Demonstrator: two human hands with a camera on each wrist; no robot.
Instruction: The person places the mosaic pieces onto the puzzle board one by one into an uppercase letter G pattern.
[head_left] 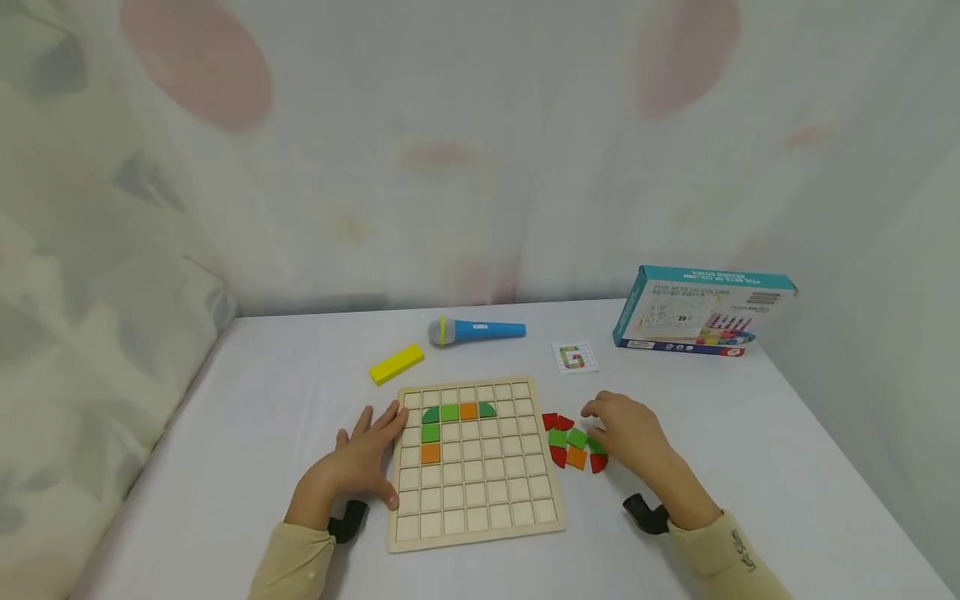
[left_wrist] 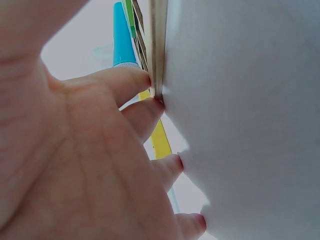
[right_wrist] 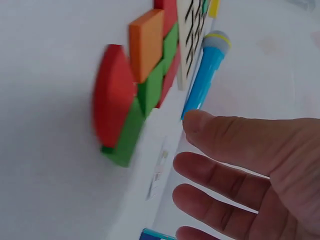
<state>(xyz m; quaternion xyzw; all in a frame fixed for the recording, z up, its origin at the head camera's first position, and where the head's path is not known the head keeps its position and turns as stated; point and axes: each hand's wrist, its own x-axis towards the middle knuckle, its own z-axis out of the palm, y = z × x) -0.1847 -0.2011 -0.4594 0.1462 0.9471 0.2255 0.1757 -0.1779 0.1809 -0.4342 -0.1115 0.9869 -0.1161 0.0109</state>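
Observation:
A wooden grid board [head_left: 480, 467] lies on the white table with several green and orange tiles [head_left: 449, 412] set in its upper left cells. My left hand [head_left: 351, 463], fingers spread, rests at the board's left edge; in the left wrist view its fingertips touch the edge and the tabletop. Right of the board lies a loose cluster of red, green and orange tiles [head_left: 576, 458]. Over its right side hovers my right hand [head_left: 630, 429], fingers loosely bent. The right wrist view shows nothing between thumb and fingers, apart from the red quarter-round tile [right_wrist: 114, 97].
Behind the board lie a yellow block [head_left: 396, 364] and a blue toy microphone [head_left: 480, 331]. A pattern card [head_left: 575, 357] showing a coloured G sits at the back right, beside a teal-edged box [head_left: 705, 310]. A curtain [head_left: 450, 167] hangs along the table's far edge.

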